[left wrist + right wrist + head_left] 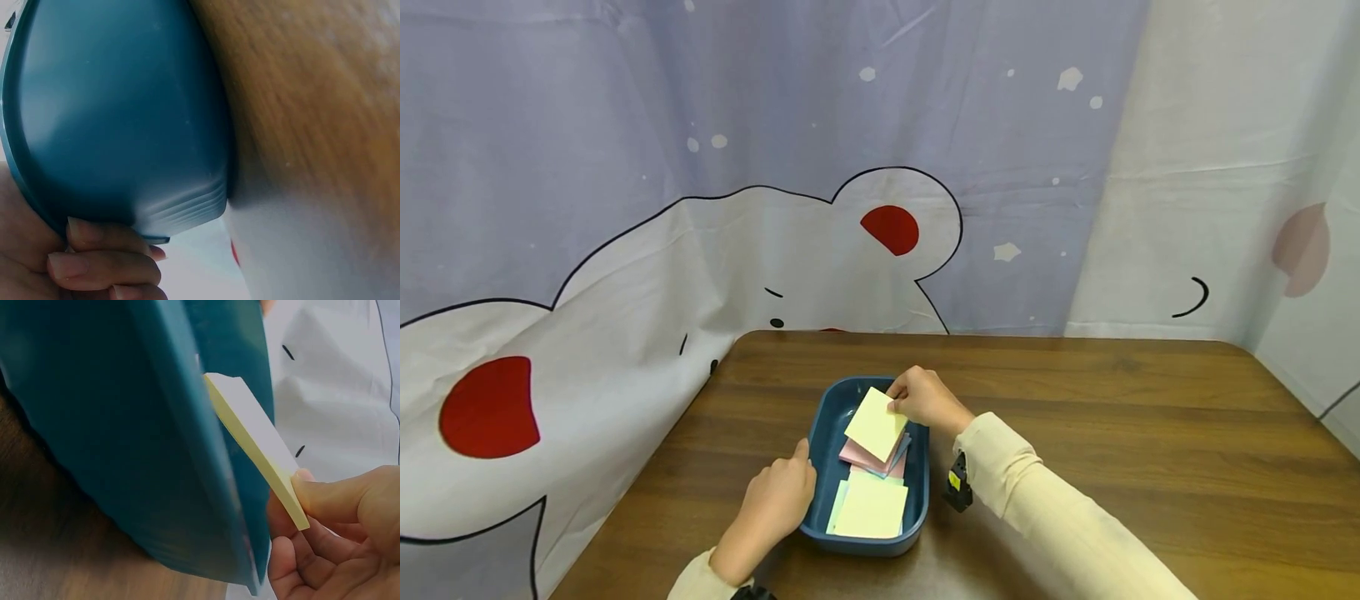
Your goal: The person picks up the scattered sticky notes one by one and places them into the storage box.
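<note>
A pad of yellow sticky notes [874, 423] is tilted over the far part of a blue plastic tray [822, 425]. My right hand [928, 400] pinches that pad by its edge; in the right wrist view the thumb [331, 497] lies on one face of the pad [250, 434]. Under it are pink notes [859, 455] and blue notes [901, 450]. Another yellow pad [872, 510] lies flat in the near end, over pale green notes [837, 507]. My left hand [781, 493] holds the tray's left rim, its fingers [106, 269] curled against the outer wall.
The tray stands on a brown wooden table [1075, 433]. Behind the table hangs a printed cloth [805, 100] with white cartoon shapes, and it also runs down along the table's left side.
</note>
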`<act>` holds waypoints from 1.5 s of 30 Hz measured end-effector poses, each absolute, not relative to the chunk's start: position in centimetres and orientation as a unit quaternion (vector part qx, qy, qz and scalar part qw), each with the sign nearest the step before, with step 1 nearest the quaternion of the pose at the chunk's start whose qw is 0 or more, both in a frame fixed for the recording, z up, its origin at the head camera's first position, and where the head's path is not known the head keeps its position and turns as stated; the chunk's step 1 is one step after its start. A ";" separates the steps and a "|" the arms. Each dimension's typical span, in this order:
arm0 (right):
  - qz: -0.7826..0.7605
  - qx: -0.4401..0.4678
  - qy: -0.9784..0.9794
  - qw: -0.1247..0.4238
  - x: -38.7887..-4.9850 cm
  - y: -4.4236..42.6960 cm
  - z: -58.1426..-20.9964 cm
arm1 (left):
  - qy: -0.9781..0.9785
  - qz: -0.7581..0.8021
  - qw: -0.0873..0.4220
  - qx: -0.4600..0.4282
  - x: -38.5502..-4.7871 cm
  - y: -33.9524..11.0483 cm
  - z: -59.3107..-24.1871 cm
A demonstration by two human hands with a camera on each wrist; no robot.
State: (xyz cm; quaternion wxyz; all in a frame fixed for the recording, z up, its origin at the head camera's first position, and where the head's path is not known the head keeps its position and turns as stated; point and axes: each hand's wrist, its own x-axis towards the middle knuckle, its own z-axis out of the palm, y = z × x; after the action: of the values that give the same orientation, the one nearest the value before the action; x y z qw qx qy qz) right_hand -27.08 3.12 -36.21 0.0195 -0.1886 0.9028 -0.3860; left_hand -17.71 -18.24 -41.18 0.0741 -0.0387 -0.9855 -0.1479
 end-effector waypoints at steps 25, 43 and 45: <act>-0.302 -0.221 0.927 0.022 -27.1 1.8 -37.8 | -0.987 -0.142 0.072 -0.034 -17.8 -18.2 -41.2; -0.242 -0.252 0.937 -0.018 -26.5 1.7 -38.4 | -0.986 -0.149 0.069 -0.035 -17.7 -18.3 -41.2; -0.248 -0.256 0.934 -0.017 -26.5 1.7 -38.5 | -0.986 -0.150 0.068 -0.034 -17.7 -18.2 -41.2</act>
State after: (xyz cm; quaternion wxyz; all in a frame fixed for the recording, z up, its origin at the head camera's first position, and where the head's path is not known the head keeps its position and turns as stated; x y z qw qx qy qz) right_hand -26.46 1.74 -38.48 -0.0171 -0.2556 0.9342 -0.2482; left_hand -17.73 -18.25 -41.20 0.0682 -0.0336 -0.9858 -0.1499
